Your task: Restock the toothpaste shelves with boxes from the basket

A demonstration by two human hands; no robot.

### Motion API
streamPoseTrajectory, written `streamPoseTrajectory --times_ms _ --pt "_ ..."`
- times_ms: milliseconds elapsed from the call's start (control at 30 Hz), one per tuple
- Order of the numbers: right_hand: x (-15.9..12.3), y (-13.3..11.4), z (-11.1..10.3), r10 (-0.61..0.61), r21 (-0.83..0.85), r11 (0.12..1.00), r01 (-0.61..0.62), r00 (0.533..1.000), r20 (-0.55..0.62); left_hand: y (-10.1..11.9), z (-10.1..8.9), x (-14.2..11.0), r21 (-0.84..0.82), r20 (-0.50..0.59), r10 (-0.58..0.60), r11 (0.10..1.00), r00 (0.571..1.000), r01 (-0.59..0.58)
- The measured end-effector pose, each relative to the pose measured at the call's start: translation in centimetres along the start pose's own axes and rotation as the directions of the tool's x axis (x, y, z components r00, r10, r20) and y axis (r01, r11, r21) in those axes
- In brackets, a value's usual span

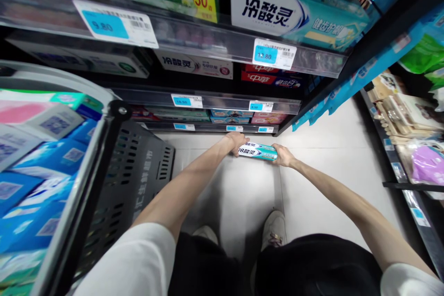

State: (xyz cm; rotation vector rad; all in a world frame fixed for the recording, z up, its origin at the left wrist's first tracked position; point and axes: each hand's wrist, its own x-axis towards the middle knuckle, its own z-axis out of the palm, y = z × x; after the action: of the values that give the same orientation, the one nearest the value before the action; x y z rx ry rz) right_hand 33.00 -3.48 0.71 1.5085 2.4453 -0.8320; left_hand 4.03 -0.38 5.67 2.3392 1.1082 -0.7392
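Observation:
A white and teal toothpaste box [258, 151] is held level between both hands, low down in front of the bottom shelf [208, 126]. My left hand [235, 142] is closed round its left end. The box's right end sits in the closed fingers of my right hand [282, 155]. Both arms stretch forward and down over the pale floor [312, 185]. My shoes [274, 229] show below the arms.
A dark shopping basket [132, 166] stacked with several blue and green boxes stands at my left. Shelves of toothpaste with price tags [274, 54] rise ahead. Another rack [402, 125] of goods lines the right side of the aisle.

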Motion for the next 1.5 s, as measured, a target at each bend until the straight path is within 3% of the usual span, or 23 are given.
streamPoseTrajectory --times_ms 1500 --pt "0.0 -0.2 0.3 0.005 -0.065 0.998 0.002 0.995 0.102 0.1 1.1 0.8 0.006 0.054 -0.005 1.0 0.999 0.005"
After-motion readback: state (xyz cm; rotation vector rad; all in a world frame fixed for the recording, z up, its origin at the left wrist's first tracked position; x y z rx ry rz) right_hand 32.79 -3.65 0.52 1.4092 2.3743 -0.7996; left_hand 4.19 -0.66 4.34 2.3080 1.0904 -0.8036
